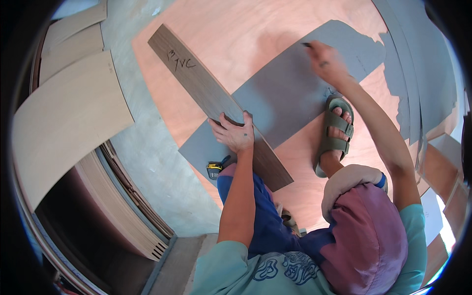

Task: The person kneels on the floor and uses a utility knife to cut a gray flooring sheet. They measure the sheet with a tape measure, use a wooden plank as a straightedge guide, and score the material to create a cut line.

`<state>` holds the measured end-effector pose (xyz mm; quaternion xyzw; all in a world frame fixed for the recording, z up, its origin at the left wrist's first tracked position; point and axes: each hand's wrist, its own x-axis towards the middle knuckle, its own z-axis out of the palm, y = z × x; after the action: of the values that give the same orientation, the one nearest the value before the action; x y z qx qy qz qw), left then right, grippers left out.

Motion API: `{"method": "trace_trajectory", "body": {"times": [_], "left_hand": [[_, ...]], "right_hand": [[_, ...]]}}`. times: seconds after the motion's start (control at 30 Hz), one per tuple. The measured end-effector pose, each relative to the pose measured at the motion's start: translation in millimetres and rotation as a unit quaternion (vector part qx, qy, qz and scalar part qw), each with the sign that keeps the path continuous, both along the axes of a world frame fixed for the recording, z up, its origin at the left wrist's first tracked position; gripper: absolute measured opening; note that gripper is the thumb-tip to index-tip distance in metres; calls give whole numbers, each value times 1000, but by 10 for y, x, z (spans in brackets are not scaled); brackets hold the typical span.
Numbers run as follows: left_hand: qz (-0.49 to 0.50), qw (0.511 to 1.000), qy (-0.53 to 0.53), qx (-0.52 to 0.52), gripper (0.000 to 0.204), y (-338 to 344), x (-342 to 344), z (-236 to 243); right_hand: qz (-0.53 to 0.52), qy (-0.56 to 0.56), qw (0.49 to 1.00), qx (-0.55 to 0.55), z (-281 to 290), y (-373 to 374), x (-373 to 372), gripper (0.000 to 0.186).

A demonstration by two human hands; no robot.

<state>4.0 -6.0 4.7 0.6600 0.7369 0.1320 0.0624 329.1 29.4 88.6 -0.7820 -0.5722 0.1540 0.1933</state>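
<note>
brown-grained board (212, 100) — grey sheet (290, 98)

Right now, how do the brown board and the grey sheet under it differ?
The brown board is narrow, while the grey sheet is wider. The board's ends are cut straight; the sheet's upper right end is uneven. The board runs from upper left to lower right, the sheet from lower left to upper right. Both lie over the pinkish panel.

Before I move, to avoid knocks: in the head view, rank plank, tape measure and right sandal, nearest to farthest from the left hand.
1. Plank: under the left hand, touching.
2. Tape measure: lower left of it.
3. Right sandal: to its right.
</note>
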Motion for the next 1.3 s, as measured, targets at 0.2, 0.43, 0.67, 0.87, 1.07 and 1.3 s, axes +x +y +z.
{"method": "trace_trajectory", "body": {"times": [0.2,0.43,0.67,0.87,1.07,1.3], "left_hand": [[52,998,-9,-23,84,-2,-89,-9],[92,978,-111,-148,96,-95,36,284],[85,969,-148,-180,99,-645,-107,441],[55,949,-293,-107,87,-739,-248,221],[24,909,-394,-130,76,-889,-201,322],[-21,920,-369,-128,76,-935,-111,191]], "right_hand": [[-319,111,940,-46,43,-2056,452,40],[-474,202,846,-134,-791,-4784,-618,22],[-431,167,883,-76,-608,-3662,-830,26],[-353,107,929,20,-620,-2743,-937,29],[-340,-11,940,19,-766,-2239,-892,32],[-362,-120,924,-5,-799,-2303,-579,36]]}}
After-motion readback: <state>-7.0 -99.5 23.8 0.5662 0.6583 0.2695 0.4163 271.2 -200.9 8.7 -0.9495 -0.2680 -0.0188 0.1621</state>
